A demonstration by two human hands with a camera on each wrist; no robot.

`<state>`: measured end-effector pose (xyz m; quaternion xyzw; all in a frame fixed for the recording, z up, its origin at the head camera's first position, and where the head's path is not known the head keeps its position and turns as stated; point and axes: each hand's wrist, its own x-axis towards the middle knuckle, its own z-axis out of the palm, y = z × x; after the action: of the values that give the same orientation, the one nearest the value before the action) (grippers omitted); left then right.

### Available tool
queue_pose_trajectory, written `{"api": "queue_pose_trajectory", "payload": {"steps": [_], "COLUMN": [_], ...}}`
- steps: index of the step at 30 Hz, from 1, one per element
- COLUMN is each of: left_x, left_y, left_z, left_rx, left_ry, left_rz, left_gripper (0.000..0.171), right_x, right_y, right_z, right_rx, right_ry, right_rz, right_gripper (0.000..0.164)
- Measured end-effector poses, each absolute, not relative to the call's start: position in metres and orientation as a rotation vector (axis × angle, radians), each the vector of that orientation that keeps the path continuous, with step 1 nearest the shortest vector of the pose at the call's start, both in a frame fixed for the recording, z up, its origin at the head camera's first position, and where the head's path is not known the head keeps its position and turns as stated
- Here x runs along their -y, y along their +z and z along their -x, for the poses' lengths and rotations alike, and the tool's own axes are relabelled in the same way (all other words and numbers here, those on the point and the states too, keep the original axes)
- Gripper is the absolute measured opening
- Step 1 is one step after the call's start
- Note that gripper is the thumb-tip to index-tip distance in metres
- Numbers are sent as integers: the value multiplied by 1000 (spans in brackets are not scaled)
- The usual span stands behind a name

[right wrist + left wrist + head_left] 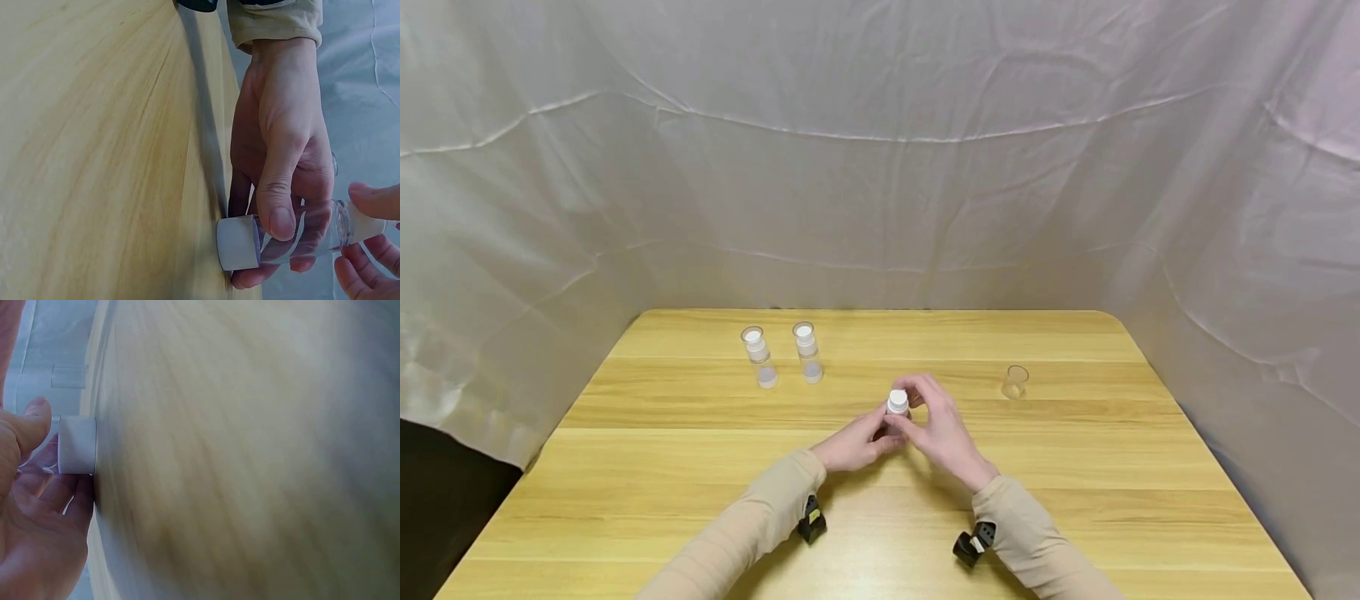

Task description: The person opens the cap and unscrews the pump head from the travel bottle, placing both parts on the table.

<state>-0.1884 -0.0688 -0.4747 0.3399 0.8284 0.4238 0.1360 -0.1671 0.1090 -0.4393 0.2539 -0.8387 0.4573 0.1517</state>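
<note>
A small clear bottle [294, 247] with a white base [77, 445] stands upright between the two hands. The left hand [857, 443] curls its thumb and fingers round the clear body, low near the base. Higher up, the right hand [946, 433] has its thumb and fingers round the bottle's white top [898, 401]. In the right wrist view, the right hand's fingertips [365, 269] sit at that top, while the left hand fills the middle. Part of the clear body is hidden behind the left thumb.
Two more clear bottles [759, 357] [808, 352] with white tops and pale bases stand at the back left of the wooden table [662, 467]. A clear, cup-like cover [1015, 383] stands at the right. Grey sheeting [880, 200] surrounds the table behind and at the sides.
</note>
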Motion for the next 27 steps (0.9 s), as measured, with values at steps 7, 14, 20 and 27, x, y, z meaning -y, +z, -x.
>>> {"api": "queue_pose_trajectory", "payload": {"steps": [7,14,20,27], "left_x": [69,68,69,68], "left_y": [-477,-477,-477,-476], "left_z": [190,191,192,190], "left_rx": [-2387,-2361,-2373,-2365], "left_ry": [1239,1256,1248,1250], "left_rz": [-973,-1001,-1011,-975], "left_gripper": [59,60,57,60], "right_x": [-112,-114,-113,-112], "right_y": [-441,-443,-441,-442], "right_z": [168,169,169,169], "right_rx": [2382,2366,2387,2392], "right_ry": [1311,1317,1329,1283], "right_rz": [-790,-870,-859,-789], "right_gripper": [42,44,54,51]}}
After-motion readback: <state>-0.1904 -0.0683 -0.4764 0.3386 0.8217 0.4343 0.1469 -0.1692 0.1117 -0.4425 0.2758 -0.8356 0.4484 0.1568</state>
